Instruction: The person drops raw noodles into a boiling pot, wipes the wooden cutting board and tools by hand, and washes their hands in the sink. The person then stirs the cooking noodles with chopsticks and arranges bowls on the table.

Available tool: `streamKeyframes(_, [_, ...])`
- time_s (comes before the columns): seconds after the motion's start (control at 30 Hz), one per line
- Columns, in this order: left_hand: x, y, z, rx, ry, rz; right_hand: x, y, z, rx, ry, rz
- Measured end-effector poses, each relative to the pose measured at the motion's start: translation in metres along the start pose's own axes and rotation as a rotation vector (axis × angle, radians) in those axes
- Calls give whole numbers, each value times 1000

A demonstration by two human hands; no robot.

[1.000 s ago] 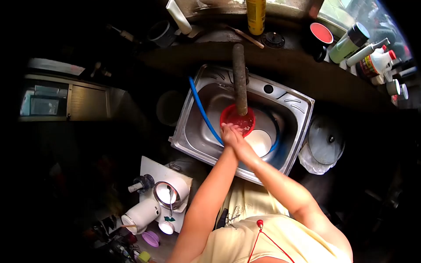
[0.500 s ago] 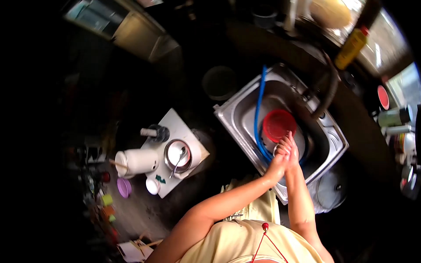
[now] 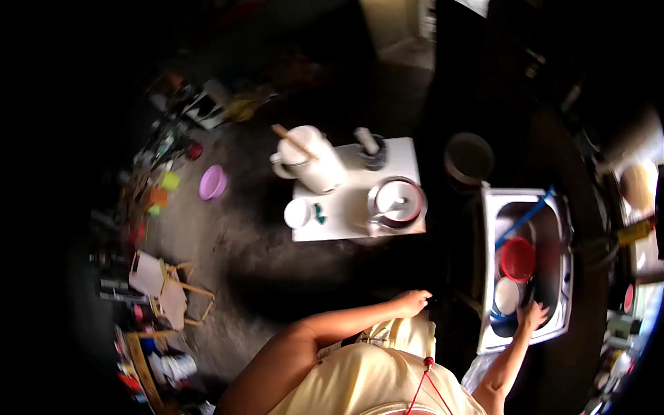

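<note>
My right hand point(image 3: 532, 316) reaches over the near end of the metal sink point(image 3: 487, 277), fingers spread and holding nothing. Beside it in the basin lies a white round dish point(image 3: 506, 296), with a red bowl point(image 3: 517, 259) just beyond. A blue hose point(image 3: 520, 225) runs from the sink's far rim down into the basin. My left hand point(image 3: 413, 303) hangs in front of my body, left of the sink, its fingers curled together. Nothing shows in it, and it touches no object.
On a low white table point(image 3: 353, 220) stand a white jug point(image 3: 325, 169) with a wooden stick, a dark mortar point(image 3: 374, 158) with a pestle, a metal pot point(image 3: 395, 202) and a white cup point(image 3: 297, 214). A dark bucket point(image 3: 469, 159) and a purple basin point(image 3: 213, 182) stand nearby.
My hands were clasped together over the sink and are now apart; the left has moved left, away from the sink. The view has turned left, so the table appears more central.
</note>
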State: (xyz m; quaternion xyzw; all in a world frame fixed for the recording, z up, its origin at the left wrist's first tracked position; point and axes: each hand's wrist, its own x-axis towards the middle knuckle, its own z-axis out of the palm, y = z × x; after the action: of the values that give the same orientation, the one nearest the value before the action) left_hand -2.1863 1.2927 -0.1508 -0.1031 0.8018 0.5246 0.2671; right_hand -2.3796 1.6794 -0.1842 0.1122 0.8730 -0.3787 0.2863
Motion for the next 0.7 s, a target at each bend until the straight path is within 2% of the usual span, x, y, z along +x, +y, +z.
streamKeyframes(0.07, [-56,-20,-47,47,49,-126,-43,-56,21,-40,375,-389])
streamKeyframes(0.1, [-78,-49,-60,33,156,-66,-68,-81,34,-45,567,-582])
streamKeyframes(0.17, [-130,-98,-83,24,303,-110,-110,-126,67,376,232,-403])
streamKeyframes(0.2, [-159,-123,-93,-13,371,-121,-75,-101,82,713,-117,-459])
streamKeyframes(0.23, [-187,-148,-99,-56,447,-143,-107,-135,115,283,-89,-624])
streamKeyframes(0.3, [-244,-211,-101,-99,639,-62,-119,-153,192,215,-120,-609])
streamKeyframes(0.33, [-261,-247,-96,-173,738,-58,-112,-161,224,329,-400,-588])
streamKeyframes(0.37, [-286,-276,-91,-244,836,-48,-142,-194,264,-11,-376,-582])
streamKeyframes(0.4, [-324,-280,-93,-222,910,-157,-138,-199,308,-337,-399,-872])
streamKeyframes(0.43, [-363,-279,-94,-207,970,-270,-168,-226,351,-350,-521,-827])
streamKeyframes(0.47, [-388,-298,-84,-369,1061,-384,-177,-237,400,-72,-776,-660])
streamKeyframes(0.5, [-413,-307,-76,-400,1119,-407,-227,-277,429,-262,-838,-912])
streamKeyframes(0.53, [-439,-313,-68,-486,1170,-488,-280,-315,454,-442,-878,-996])
streamKeyframes(0.6, [-476,-325,-43,-554,1342,-627,-310,-355,519,-546,-1098,-1215])
streamKeyframes(0.63, [-486,-337,-22,-589,1401,-659,-328,-374,544,-768,-1046,-1505])
streamKeyframes(0.67, [-488,-352,0,-568,1532,-709,-321,-386,573,-760,-1057,-1747])
streamKeyframes(0.7, [-489,-360,14,-540,1652,-760,-328,-399,597,-856,-953,-1874])
